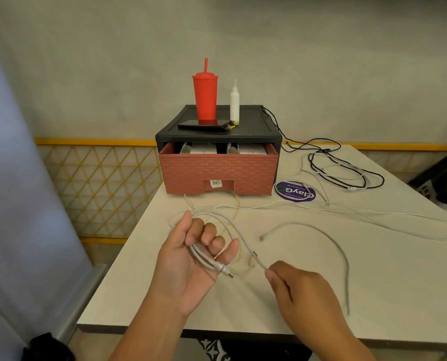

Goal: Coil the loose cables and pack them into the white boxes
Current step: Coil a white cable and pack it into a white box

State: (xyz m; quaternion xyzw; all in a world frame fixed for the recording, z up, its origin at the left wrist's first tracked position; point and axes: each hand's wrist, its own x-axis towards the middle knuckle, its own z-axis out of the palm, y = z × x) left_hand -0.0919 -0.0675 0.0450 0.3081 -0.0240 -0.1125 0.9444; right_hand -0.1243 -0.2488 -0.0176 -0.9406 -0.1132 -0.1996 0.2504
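Observation:
My left hand (188, 259) holds several loops of a white USB cable (218, 225) in its palm, and the plug sticks out below the fingers. My right hand (295, 285) pinches the same cable's free run just right of the coil. Another grey-white cable (329, 239) arcs across the table to the right. A thin white cable (373, 213) and a black cable (347, 175) lie tangled further back. White boxes (209, 149) stand inside the open brick-patterned drawer (217, 173).
The black drawer unit (243, 121) carries a red tumbler with a straw (205, 97), a white bottle (234, 102) and a dark phone (199, 125). A purple round sticker (295, 192) lies on the table. The table's near edge (243, 328) runs under my wrists.

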